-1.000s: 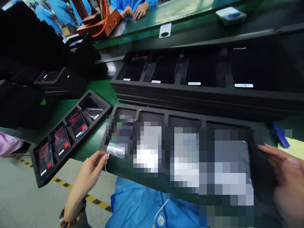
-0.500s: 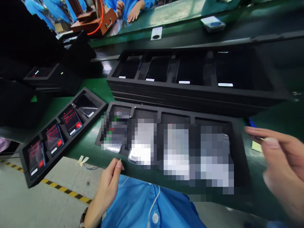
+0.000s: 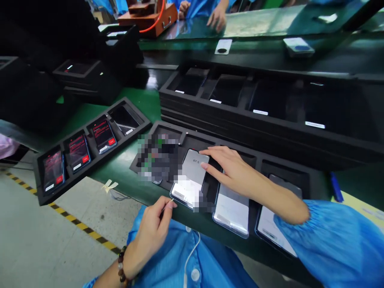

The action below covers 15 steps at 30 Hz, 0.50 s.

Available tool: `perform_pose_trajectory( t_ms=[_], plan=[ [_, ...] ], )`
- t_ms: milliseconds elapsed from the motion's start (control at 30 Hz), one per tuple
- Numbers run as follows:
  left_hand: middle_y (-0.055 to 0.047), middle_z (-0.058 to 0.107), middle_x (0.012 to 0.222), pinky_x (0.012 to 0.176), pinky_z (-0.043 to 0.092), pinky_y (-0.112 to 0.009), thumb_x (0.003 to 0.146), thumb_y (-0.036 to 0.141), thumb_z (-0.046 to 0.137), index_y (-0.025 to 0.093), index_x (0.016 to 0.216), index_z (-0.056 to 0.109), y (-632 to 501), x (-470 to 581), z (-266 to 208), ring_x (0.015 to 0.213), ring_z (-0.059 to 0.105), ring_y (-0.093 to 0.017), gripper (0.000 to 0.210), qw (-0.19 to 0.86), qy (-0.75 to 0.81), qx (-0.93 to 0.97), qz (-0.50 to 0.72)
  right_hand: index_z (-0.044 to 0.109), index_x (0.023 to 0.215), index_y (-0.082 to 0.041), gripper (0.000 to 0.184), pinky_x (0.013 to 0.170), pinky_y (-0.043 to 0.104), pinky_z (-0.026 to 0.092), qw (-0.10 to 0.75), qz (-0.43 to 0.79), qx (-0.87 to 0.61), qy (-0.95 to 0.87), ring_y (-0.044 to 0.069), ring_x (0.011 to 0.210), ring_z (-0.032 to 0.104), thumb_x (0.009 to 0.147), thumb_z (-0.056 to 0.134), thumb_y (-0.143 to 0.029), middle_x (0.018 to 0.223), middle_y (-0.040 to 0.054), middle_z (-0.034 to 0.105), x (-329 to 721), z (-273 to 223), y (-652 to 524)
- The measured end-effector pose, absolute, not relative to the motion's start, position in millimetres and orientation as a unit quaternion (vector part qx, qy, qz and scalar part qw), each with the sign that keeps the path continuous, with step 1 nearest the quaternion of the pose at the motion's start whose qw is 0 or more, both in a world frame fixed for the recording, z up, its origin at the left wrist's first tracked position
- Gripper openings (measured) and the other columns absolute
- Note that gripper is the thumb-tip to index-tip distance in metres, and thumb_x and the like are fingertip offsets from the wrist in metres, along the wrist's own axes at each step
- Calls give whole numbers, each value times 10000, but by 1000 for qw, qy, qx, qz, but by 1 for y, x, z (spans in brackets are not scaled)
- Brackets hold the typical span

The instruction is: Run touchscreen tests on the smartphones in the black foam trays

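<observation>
My left hand (image 3: 159, 220) is closed in a pinch at the table's near edge, with a small pale tip showing between thumb and forefinger; the rest is hidden. This tip is by the lower left corner of a lit phone (image 3: 189, 172), which shows grey-white with small digits. Over that phone's upper right part lies my right hand (image 3: 228, 166), palm down, thumb and forefinger apart, fingertips at the screen's edge. A black foam tray (image 3: 318, 180) holds this phone, two more lit phones, one a white-screened phone (image 3: 232, 210) in the middle, and a blurred-out one at left.
Behind stands a stack of black trays (image 3: 210, 116) with dark labelled phones. At left, an angled tray (image 3: 90, 164) holds phones with red text. A blue pen (image 3: 336, 187) and yellow paper (image 3: 360, 206) lie at right. A co-worker's hands (image 3: 217, 18) rest across the bench.
My right hand has come in from the far right onto the phone, its pinch now spread. My left hand stays pinched near the tray's front. The view has shifted left.
</observation>
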<state>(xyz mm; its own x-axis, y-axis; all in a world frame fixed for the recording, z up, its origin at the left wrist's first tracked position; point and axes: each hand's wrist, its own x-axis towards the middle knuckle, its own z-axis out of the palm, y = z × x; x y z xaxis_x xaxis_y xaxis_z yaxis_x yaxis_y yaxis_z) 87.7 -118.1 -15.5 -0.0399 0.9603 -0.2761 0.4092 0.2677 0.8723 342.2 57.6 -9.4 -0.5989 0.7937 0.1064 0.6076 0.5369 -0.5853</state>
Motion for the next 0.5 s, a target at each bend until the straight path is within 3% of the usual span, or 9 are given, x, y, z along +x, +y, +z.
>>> perform_pose_trajectory(
  t_ms=[133,267,367,500],
  plan=[
    [-5,680,652,596,423,-279,1091,686,479,191,996,692,-118,96,-21,542,541,-150,547,534,629,449,343,689,1402,-231,582,1165,653,510,185,245,-420,-854,393,1353,655,1107,459,-676,1395,149,742,341,-8,60],
    [-122,814,780,468,373,-239,935,907,560,175,874,655,-110,107,-22,524,657,-158,740,672,569,291,374,711,1365,-232,633,1104,630,563,174,263,-426,-848,391,1256,704,1044,531,-747,1305,134,776,340,-3,63],
    [-149,821,778,423,337,-205,852,946,633,164,835,648,-102,110,-22,538,701,-170,782,688,562,226,399,720,1349,-234,687,1082,624,579,178,280,-432,-839,387,1199,728,1001,562,-804,1254,130,787,340,-1,66],
    [-103,772,661,378,370,-205,784,988,656,178,813,620,-97,108,-25,458,662,-167,811,686,561,212,412,722,1345,-258,732,1078,640,580,178,309,-447,-821,392,1183,743,953,588,-861,1283,131,778,341,-2,69]
  ],
)
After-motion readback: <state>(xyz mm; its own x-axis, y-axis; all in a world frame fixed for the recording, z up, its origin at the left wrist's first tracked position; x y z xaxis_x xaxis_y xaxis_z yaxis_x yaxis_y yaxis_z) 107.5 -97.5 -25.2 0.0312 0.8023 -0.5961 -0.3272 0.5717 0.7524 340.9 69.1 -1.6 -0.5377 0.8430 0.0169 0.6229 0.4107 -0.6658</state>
